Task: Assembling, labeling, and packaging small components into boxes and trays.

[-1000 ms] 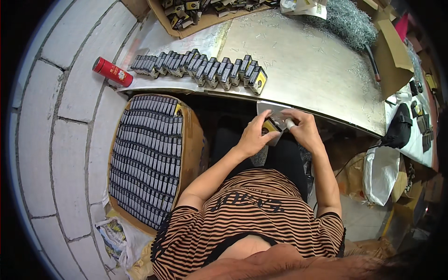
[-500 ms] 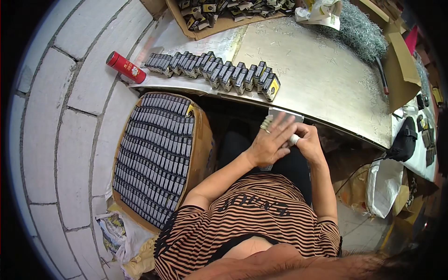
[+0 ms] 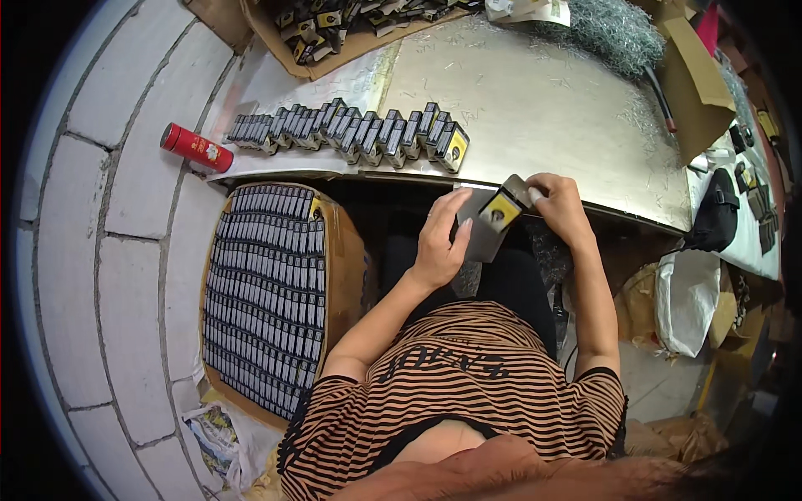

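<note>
In front of my lap, a small black-and-yellow box [image 3: 500, 212] lies tilted over a flat grey plate [image 3: 479, 245]. At the box's upper end, my right hand [image 3: 558, 205] pinches its dark grey flap between thumb and fingers. My left hand [image 3: 439, 240] rests along the plate's left edge, its fingers stretched and the thumb apart, a little short of the box. A staggered row of similar boxes [image 3: 393, 139] stands upright on the table to the left. Below it, a large carton [image 3: 344, 250] is packed with rows of the same boxes.
The metal-topped table [image 3: 535, 108] has thin wire bits scattered over it. A red flask [image 3: 197, 148] lies at its left end. At the back are a cardboard box [image 3: 341, 63] of loose small boxes and a wire heap [image 3: 610, 42]. A white sack [image 3: 687, 305] stands at the right.
My hands have moved apart; the left shifted left and down. The black-and-yellow box now shows between them, with the right hand at its flap. The whole view has shifted slightly.
</note>
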`<act>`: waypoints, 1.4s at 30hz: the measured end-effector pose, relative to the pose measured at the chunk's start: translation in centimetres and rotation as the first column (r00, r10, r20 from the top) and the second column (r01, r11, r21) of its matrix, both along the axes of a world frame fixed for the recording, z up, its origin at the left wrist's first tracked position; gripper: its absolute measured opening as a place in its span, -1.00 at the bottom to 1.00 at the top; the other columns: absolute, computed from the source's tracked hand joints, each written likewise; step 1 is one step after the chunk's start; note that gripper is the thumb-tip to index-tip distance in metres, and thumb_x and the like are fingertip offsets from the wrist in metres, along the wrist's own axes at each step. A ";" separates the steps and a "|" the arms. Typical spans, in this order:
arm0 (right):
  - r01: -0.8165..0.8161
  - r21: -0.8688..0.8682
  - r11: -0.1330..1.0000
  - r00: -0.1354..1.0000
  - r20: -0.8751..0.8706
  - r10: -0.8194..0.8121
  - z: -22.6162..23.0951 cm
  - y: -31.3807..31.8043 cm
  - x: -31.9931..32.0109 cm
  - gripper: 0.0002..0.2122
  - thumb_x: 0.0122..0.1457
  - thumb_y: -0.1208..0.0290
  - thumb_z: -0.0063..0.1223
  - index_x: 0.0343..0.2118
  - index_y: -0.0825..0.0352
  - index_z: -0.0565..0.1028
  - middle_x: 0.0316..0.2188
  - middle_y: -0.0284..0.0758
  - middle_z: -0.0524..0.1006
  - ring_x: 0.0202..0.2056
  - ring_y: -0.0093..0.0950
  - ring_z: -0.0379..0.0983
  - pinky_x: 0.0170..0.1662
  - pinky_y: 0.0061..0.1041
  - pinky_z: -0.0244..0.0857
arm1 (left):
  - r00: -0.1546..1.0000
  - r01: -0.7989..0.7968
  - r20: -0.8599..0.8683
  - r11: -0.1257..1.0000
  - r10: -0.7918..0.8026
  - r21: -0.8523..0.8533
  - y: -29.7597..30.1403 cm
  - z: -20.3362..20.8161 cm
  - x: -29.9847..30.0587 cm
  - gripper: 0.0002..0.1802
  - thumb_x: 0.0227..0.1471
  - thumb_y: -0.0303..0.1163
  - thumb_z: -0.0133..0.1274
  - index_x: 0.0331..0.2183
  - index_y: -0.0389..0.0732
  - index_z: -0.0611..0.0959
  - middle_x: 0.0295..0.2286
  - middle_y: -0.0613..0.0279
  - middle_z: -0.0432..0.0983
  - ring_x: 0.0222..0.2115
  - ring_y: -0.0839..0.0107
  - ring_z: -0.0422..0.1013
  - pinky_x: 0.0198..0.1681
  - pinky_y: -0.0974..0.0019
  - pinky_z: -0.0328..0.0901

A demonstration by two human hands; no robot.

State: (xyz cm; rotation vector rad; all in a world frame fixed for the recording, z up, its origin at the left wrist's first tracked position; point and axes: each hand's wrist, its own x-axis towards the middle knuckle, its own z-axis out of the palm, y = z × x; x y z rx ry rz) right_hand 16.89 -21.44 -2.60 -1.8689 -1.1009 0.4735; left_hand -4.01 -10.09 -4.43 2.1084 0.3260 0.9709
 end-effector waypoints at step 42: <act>-0.072 0.104 0.992 0.771 -0.625 0.122 -2.3 -0.7 -6.4 -0.88 0.09 0.53 0.17 -0.30 0.39 0.63 -0.45 -0.39 0.60 -0.40 -0.66 0.46 -0.33 -0.65 0.34 | 0.992 0.094 -0.035 0.900 -0.120 -0.426 -0.1 -3.3 -1.0 -0.21 -0.20 -0.45 0.39 0.07 -0.28 0.37 -0.64 0.37 0.40 -0.64 0.74 0.22 -0.61 0.60 0.13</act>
